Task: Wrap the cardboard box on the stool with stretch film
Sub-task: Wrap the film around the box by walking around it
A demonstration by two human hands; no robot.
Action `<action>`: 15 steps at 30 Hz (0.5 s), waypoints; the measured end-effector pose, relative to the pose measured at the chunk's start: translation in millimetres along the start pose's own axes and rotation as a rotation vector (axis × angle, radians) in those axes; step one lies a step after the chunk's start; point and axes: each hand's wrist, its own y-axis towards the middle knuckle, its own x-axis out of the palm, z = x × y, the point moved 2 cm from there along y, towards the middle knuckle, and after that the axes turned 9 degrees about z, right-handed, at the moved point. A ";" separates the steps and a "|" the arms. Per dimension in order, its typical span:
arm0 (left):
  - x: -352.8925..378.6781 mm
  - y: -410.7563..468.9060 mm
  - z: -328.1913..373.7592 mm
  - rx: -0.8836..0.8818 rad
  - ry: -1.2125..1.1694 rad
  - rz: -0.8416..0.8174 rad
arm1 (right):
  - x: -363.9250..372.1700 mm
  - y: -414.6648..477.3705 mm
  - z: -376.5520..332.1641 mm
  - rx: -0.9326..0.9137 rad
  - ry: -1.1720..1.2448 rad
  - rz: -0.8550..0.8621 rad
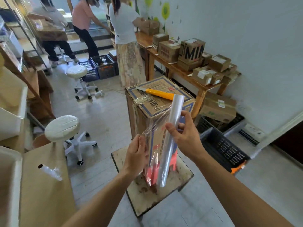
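A tall cardboard box [157,104] with blue print stands upright on a red plastic stool [172,161], which rests on a stained square board [180,176]. Clear film clings to the box's near top corner and front face. My right hand [185,136] grips a long roll of stretch film [173,128], held nearly upright in front of the box. My left hand [137,154] pinches the loose film sheet [154,138] pulled out from the roll, to its left. A yellow utility knife [157,92] lies on the box top.
Two white wheeled stools [62,128] [77,71] stand to the left. A wooden table [185,74] with several small boxes runs along the right wall; black crates [226,149] sit below. A second film roll [50,172] lies on cardboard at the lower left. Three people work at the back.
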 end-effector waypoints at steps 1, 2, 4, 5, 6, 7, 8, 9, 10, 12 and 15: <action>3.2 -2.8 -1.3 0.036 0.031 0.024 | 1.0 0.8 0.9 -0.033 -0.042 0.010; 5.4 -4.0 -2.4 0.069 0.070 0.044 | 1.8 1.6 1.3 -0.059 -0.066 0.022; 7.7 -4.6 -0.8 0.066 0.065 0.009 | 2.6 2.5 1.2 -0.071 -0.085 0.038; 8.7 -5.6 1.7 0.043 0.035 -0.071 | 2.7 2.2 1.1 -0.059 -0.090 0.046; 8.1 -5.2 3.4 0.041 0.023 -0.164 | 2.5 1.5 0.8 -0.043 -0.094 0.059; 7.7 -5.4 6.9 0.062 0.055 -0.250 | 2.5 1.1 1.2 -0.033 -0.095 0.077; 7.5 -5.4 9.4 0.092 0.095 -0.315 | 2.5 0.6 2.3 -0.029 -0.088 0.096; 7.2 -4.9 10.5 0.118 0.138 -0.332 | 3.3 0.6 4.3 -0.024 -0.081 0.118; 7.5 -3.8 10.5 0.122 0.161 -0.316 | 3.9 0.0 5.7 -0.014 -0.078 0.139; 10.7 -3.0 8.8 0.102 0.164 -0.281 | 4.7 -1.4 6.7 0.011 -0.068 0.185; 15.2 -5.5 4.9 0.103 0.194 -0.260 | 1.8 -3.6 4.2 0.034 -0.045 0.214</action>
